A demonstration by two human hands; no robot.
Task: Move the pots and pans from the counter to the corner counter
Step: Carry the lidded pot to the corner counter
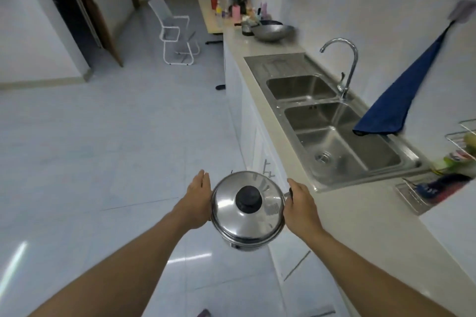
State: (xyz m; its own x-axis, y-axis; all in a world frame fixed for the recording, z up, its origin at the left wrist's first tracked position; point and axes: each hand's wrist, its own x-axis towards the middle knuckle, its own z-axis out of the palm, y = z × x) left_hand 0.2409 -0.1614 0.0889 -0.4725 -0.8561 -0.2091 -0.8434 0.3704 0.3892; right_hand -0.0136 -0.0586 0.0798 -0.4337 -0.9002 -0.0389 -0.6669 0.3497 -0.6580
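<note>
A stainless steel pot (247, 224) with a lid and black knob hangs in the air over the floor, just left of the counter's front edge. My left hand (197, 201) holds its left side. My right hand (300, 204) grips the handle on its right side. Far along the counter (280, 136), past the sink, a grey wok (273, 32) lies next to a dark pan (270, 22) and a small dark pot (247, 28).
A double steel sink (288, 104) with a tall tap (345, 69) is set in the counter. A blue cloth (396, 100) hangs from the wall over it. A wire rack (438, 188) stands at right. A white chair (175, 33) and wooden table with bottles (231, 11) stand beyond.
</note>
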